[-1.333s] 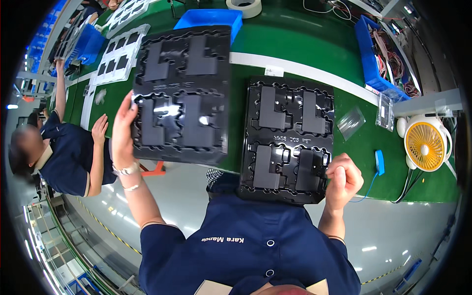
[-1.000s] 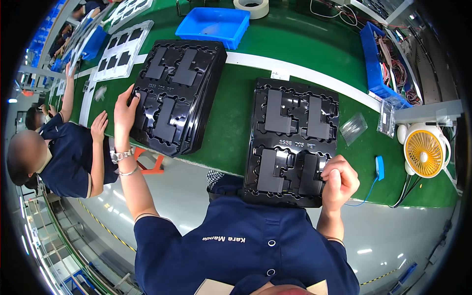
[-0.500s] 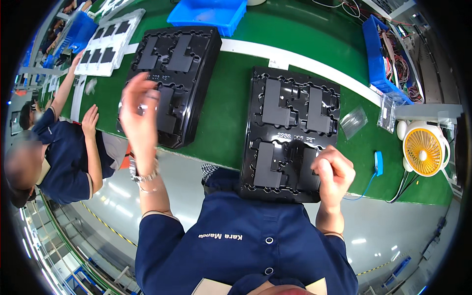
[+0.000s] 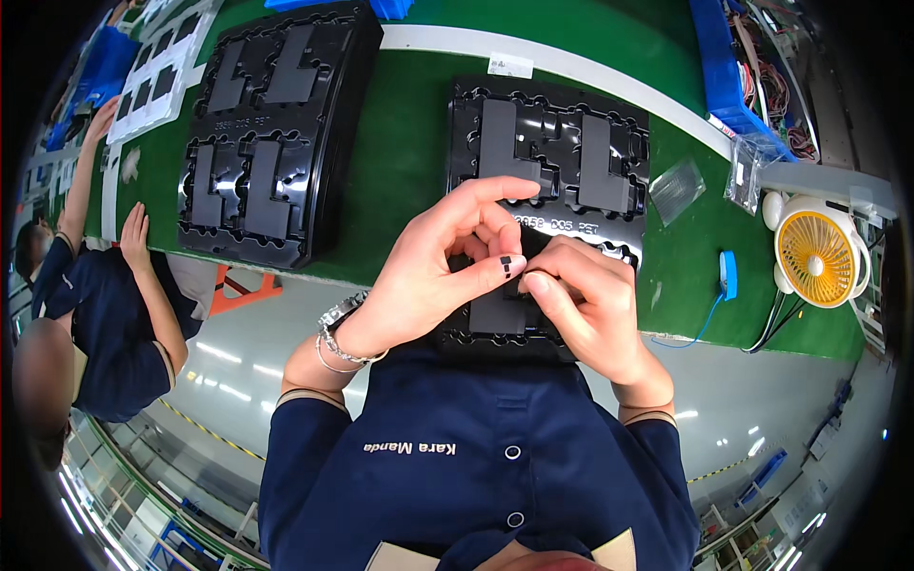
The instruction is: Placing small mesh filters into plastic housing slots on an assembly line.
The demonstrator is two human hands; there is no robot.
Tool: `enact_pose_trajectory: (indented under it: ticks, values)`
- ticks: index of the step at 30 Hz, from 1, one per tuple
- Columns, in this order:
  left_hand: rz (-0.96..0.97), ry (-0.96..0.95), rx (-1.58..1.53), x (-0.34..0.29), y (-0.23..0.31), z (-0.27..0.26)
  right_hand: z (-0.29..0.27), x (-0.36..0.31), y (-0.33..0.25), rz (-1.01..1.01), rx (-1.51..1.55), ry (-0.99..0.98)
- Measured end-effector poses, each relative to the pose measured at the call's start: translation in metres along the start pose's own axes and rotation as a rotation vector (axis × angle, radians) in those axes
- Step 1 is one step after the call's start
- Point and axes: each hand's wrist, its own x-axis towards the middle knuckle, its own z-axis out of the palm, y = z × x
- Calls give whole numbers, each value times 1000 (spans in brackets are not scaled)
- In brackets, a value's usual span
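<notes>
Both hands meet above the front half of the right black plastic tray, which holds flat, dark grey L-shaped pieces in moulded pockets. My left hand is curled, its index finger reaching out over the tray. Small black bits show on its thumb tip; whatever lies between these fingers is hidden. My right hand is closed in a pinch against the left thumb tip, and I cannot make out what it grips. Behind the hands, the tray's front pockets are mostly covered.
A taller stack of black trays with similar L-shaped pieces stands left. On the right lie clear plastic bags, a blue device with a cord and a yellow-white fan. A blue bin holds wires. Another person works at far left.
My left hand has come from above the left tray stack to the right tray. My right hand has moved left and inward, and the two now touch. The view has shifted slightly.
</notes>
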Motion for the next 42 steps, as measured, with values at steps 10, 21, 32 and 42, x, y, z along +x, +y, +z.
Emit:
enact_pose_trajectory:
  ticks: [10,21,32,42]
  values:
    - [26,-10,45,6,-7,3,5,1,6,-83,-171,96]
    - [279,166,540,31,-19,-1,-7,6,11,-254,-285,204]
    - [503,344,1467,87,-27,-25,-21,7,12,-134,-121,215]
    - [44,126,369,62,-13,-19,-31,11,12,-3,-60,243]
